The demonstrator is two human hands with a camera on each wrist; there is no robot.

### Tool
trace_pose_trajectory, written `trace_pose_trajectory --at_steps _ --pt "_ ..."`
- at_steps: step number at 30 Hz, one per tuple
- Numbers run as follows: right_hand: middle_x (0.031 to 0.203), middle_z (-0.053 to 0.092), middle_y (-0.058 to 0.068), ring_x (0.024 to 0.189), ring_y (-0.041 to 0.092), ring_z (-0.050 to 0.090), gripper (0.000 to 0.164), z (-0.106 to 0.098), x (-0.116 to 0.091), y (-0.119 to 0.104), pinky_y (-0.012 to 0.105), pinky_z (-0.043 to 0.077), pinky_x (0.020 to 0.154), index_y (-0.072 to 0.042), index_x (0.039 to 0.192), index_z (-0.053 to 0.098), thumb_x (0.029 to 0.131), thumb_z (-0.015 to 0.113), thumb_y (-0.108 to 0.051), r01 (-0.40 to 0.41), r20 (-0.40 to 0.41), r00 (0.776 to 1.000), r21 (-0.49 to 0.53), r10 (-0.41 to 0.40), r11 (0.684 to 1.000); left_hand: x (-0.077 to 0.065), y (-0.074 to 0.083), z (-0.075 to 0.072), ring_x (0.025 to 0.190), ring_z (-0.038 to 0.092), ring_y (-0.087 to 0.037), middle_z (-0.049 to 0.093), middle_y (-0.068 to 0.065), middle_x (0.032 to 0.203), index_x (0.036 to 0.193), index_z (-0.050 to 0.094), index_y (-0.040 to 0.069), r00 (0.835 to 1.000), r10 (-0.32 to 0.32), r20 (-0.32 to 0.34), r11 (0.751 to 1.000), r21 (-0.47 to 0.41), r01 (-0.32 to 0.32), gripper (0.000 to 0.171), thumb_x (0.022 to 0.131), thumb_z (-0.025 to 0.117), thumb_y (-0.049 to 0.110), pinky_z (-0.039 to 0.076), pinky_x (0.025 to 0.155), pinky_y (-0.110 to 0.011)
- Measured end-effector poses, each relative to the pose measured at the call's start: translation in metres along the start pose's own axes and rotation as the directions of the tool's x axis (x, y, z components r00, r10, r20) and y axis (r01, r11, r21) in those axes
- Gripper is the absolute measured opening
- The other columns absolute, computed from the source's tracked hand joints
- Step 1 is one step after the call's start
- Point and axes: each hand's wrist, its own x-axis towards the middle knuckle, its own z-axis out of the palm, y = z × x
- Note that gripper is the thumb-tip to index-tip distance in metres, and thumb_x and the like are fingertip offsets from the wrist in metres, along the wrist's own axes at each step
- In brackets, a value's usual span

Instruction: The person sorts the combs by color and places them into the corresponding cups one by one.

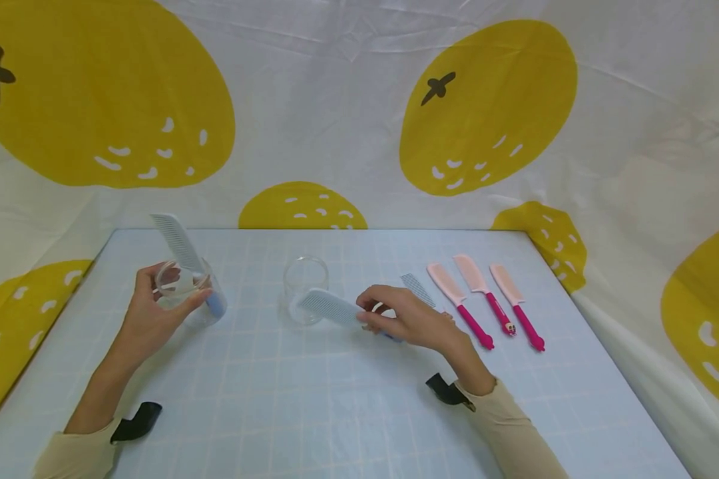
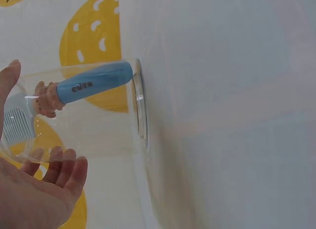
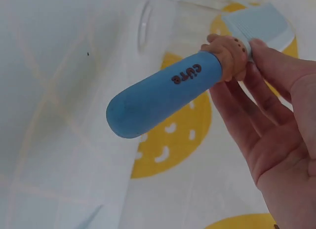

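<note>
My left hand (image 1: 146,319) grips a clear glass (image 2: 106,133) near its rim, thumb on one side and fingers on the other. A light-blue comb (image 1: 180,243) leans inside that glass; its blue handle (image 2: 94,83) reaches the bottom and its teeth stick out above the rim. My right hand (image 1: 416,319) pinches a second blue comb (image 3: 165,93) at the brown figure between teeth and handle. This comb is held above the table, teeth end toward a second clear glass (image 1: 306,269). Behind the right hand lies a third blue comb (image 1: 418,287), partly hidden.
Three pink combs, the left one (image 1: 446,283), the middle one (image 1: 472,273) and the right one (image 1: 506,283), lie side by side at the right. The table (image 1: 263,412) has a pale checked cover. A white cloth with yellow fruit shapes (image 1: 347,100) hangs behind it.
</note>
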Motion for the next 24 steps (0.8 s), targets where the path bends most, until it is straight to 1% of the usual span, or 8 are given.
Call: trace_pose_trajectory --at_steps 5,11,14,17,20,24 --pt "0.106 0.070 0.001 0.088 0.009 0.068 0.028 0.003 0.005 -0.002 0.029 0.059 0.087 -0.004 0.123 0.066 0.096 0.071 -0.003 0.061 -0.072 0.995 -0.023 -0.063 0.998 0.001 0.000 0.001 0.143 0.027 -0.050 0.030 -0.031 0.155 0.154 0.016 0.001 1.000 0.004 0.003 1.000 -0.003 -0.004 0.091 0.095 0.074 0.039 0.017 0.115 -0.074" --pt "0.105 0.071 -0.001 0.090 0.010 0.069 0.021 0.005 0.012 -0.006 0.031 0.060 0.086 -0.007 0.118 0.067 0.098 0.070 -0.008 0.102 -0.129 0.986 -0.006 -0.102 0.995 0.001 0.001 0.001 0.143 0.027 -0.050 0.029 -0.030 0.156 0.154 0.015 0.002 1.000 -0.006 0.007 1.000 -0.002 0.006 0.092 0.095 0.075 0.040 0.017 0.116 -0.074" --pt "0.105 0.071 0.000 0.087 0.011 0.069 0.020 0.006 0.016 -0.009 0.032 0.060 0.083 -0.007 0.117 0.067 0.097 0.071 -0.007 0.132 -0.149 0.980 0.009 -0.129 0.991 0.001 0.001 0.001 0.142 0.027 -0.049 0.029 -0.030 0.156 0.155 0.015 0.002 1.000 -0.009 0.007 1.000 0.000 0.009 0.093 0.095 0.074 0.040 0.018 0.115 -0.073" --pt "0.104 0.071 0.002 0.089 0.012 0.069 0.020 0.007 0.020 -0.012 0.032 0.060 0.081 -0.006 0.116 0.067 0.096 0.072 -0.005 0.161 -0.172 0.972 0.007 -0.158 0.987 0.001 0.001 0.001 0.143 0.027 -0.050 0.029 -0.030 0.156 0.154 0.015 0.002 1.000 -0.012 0.009 1.000 0.000 0.012 0.093 0.095 0.074 0.040 0.018 0.115 -0.074" --pt "0.106 0.071 0.003 0.093 0.013 0.069 0.020 0.008 0.024 -0.016 0.031 0.060 0.081 -0.006 0.115 0.067 0.096 0.072 -0.005 0.175 -0.197 0.965 0.008 -0.170 0.985 0.001 0.000 0.000 0.143 0.026 -0.049 0.029 -0.029 0.156 0.154 0.015 0.002 1.000 -0.010 0.008 1.000 0.000 0.010 0.092 0.095 0.074 0.040 0.017 0.115 -0.074" --pt "0.106 0.072 0.002 0.096 0.012 0.069 0.021 0.010 0.028 -0.020 0.030 0.060 0.083 -0.007 0.114 0.067 0.094 0.074 -0.004 0.172 -0.227 0.960 0.020 -0.163 0.985 0.001 -0.001 0.000 0.143 0.026 -0.049 0.029 -0.029 0.156 0.155 0.015 0.002 1.000 -0.011 0.008 1.000 0.005 0.011 0.093 0.095 0.074 0.040 0.016 0.116 -0.073"
